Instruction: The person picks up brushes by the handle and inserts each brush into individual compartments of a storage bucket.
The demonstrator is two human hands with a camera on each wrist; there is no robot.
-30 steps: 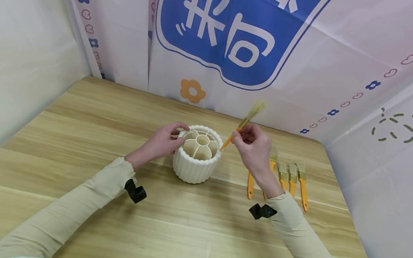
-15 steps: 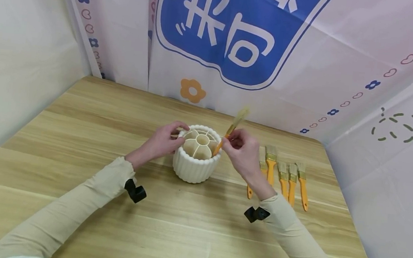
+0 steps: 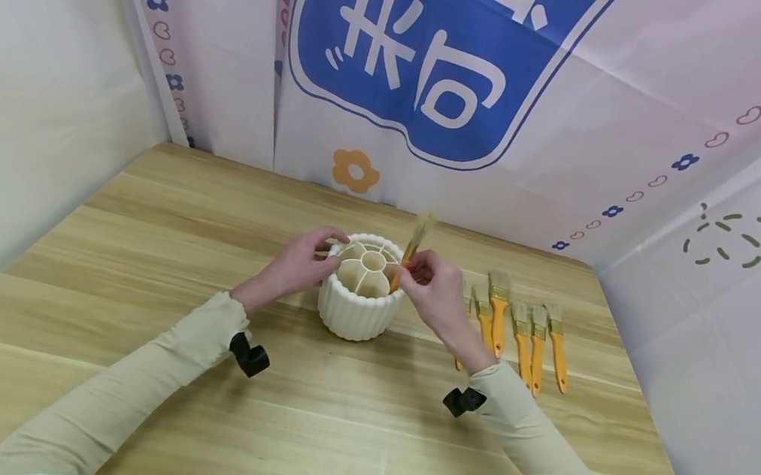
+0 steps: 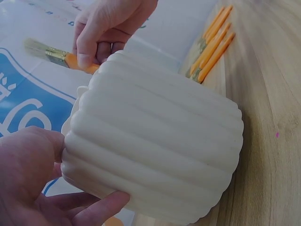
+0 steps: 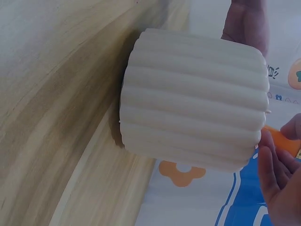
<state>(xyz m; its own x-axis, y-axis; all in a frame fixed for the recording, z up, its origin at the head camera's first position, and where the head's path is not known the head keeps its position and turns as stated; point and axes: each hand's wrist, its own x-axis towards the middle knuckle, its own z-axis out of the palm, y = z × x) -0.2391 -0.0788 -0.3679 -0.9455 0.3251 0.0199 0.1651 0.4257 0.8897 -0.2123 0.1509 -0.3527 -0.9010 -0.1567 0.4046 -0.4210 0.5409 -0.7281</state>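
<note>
Head: blue sign point(image 3: 430, 61) bears large white characters, cut off at top. Right hand point(image 3: 440, 292) pinches orange-handled brush point(image 3: 413, 249), handle down in right-side compartment of white ribbed holder point(image 3: 357, 311); left hand point(image 3: 299, 264) grips left rim. More brushes point(image 3: 498, 316) right of holder.

Left wrist: brush beyond holder, bristles outward.

Right wrist: small black writing, illegible; orange handle between fingers at rim.

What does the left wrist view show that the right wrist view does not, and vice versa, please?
Only the left wrist view shows the bristles of the held brush and the loose brushes.

Only the right wrist view shows an orange print with a green centre on the backdrop.

Both show the white ribbed holder, the left hand, the right hand, the wooden table and some orange brush handle.
</note>
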